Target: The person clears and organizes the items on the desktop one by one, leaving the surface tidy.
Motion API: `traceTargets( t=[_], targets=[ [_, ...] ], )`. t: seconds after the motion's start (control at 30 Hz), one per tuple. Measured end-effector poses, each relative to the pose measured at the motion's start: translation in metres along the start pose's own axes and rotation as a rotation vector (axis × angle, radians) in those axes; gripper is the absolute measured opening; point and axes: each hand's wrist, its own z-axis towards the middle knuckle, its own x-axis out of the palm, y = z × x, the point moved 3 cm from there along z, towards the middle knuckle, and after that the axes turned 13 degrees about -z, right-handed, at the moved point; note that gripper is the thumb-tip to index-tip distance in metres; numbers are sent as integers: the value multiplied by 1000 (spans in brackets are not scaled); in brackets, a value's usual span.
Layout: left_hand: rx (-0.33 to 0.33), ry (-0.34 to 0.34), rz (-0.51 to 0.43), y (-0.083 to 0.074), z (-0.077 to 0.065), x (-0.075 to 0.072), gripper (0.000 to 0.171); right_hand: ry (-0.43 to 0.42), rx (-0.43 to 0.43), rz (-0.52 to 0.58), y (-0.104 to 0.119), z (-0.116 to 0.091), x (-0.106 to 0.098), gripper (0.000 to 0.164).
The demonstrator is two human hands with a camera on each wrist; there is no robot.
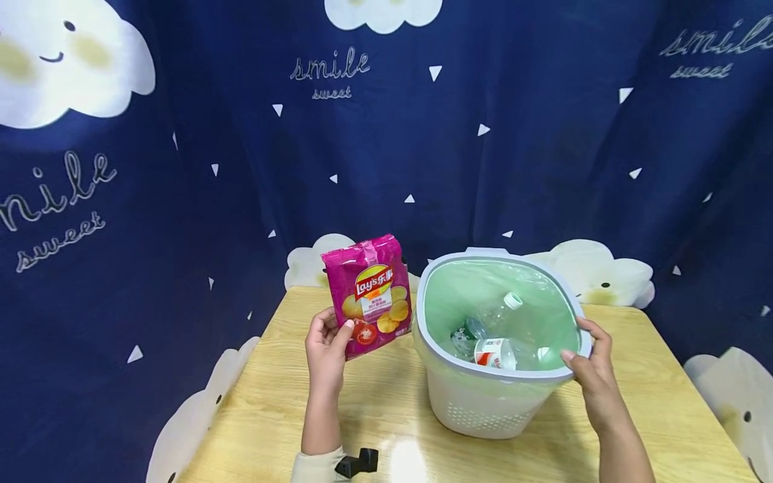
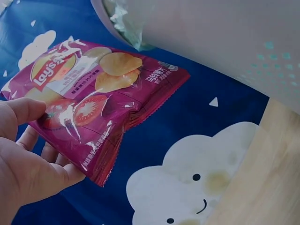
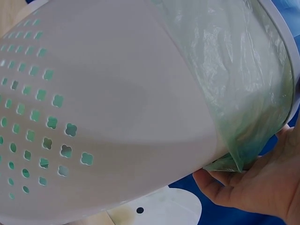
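My left hand (image 1: 326,345) pinches the lower left corner of a magenta Lay's potato chip bag (image 1: 373,295), thumb in front and fingers behind. The bag is held up above the table, left of a white trash can (image 1: 483,402). That bin has a grey rim (image 1: 426,335) and a green plastic liner (image 1: 465,282). With my right hand (image 1: 598,382) I grip the rim at its right side, thumb on the near edge. The bin tilts toward me. Inside lie clear plastic bottles, one with a green label (image 1: 465,335) and one with a white and red label (image 1: 492,353).
The bin stands on a light wooden table (image 1: 260,416). Behind and beside it hangs a dark blue cloth (image 1: 374,147) with white clouds and triangles. A black strap mount (image 1: 357,463) sits on my left wrist. Rows of small holes pierce the bin's lower wall (image 3: 35,115).
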Motion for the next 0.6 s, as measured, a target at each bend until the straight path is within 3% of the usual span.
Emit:
traceTargets(
  t=[0.6],
  targets=[
    [61,55,-60,-22,14,28,30,-2,-10,-26,1,-1,-1,51]
  ],
)
